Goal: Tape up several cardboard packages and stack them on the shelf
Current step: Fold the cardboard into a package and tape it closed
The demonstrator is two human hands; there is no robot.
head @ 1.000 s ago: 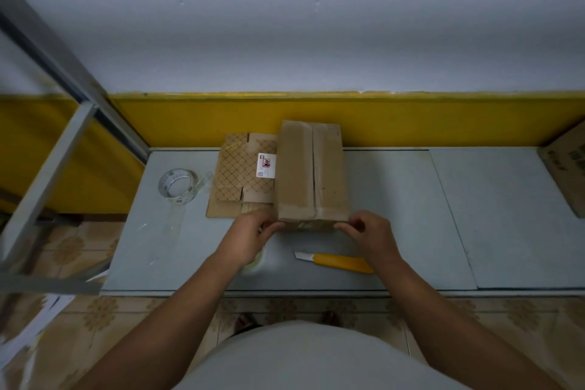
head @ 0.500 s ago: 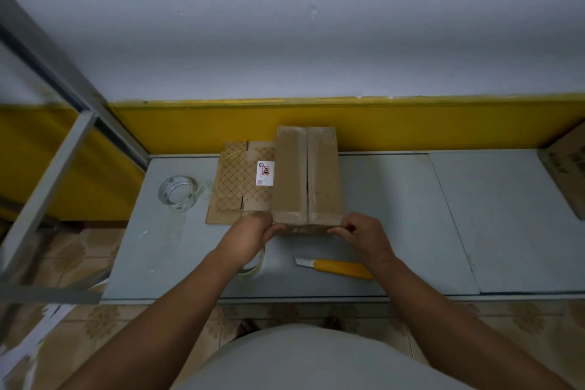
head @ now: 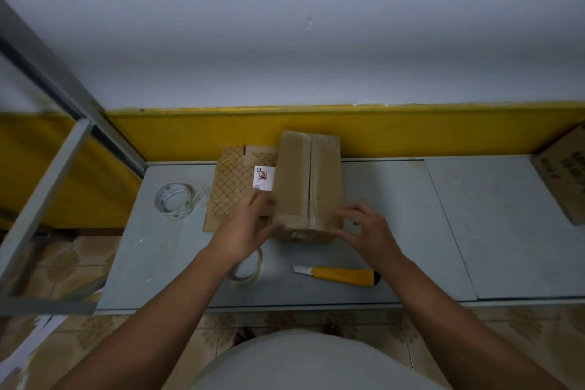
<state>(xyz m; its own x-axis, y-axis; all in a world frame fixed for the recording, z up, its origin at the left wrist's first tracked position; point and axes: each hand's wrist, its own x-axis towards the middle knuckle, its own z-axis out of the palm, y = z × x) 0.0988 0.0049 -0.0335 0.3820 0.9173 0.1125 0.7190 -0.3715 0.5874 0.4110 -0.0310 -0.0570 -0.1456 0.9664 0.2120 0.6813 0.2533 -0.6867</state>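
The left hand (head: 245, 233) has its fingers spread and laid against the near-left corner of the cardboard box (head: 308, 182), not closed around it. The right hand (head: 364, 228) hovers at the near-right corner with fingers splayed and curled; whether its tips touch the cardboard cannot be told.

The box sits on a pale grey tabletop (head: 395, 225) made of panels, set against a wall painted white above and yellow along a low band (head: 411, 130). Tiled floor shows below the near edge.

The box's long axis runs from near to far, its far end almost at the wall. Its two top flaps are shut and meet in a seam down the middle, with clear tape over the near end.

Just left of the box lies a flattened carton (head: 232, 190) with a diamond pattern and a white label (head: 264, 177). Further left stands a roll of clear tape (head: 174, 204). A second tape roll (head: 248, 269) lies partly under the left wrist. A yellow utility knife (head: 340, 274) lies near the table edge, blade pointing left. Another cardboard box (head: 566, 174) is at the far right, and a grey metal frame (head: 44, 187) stands at the left.
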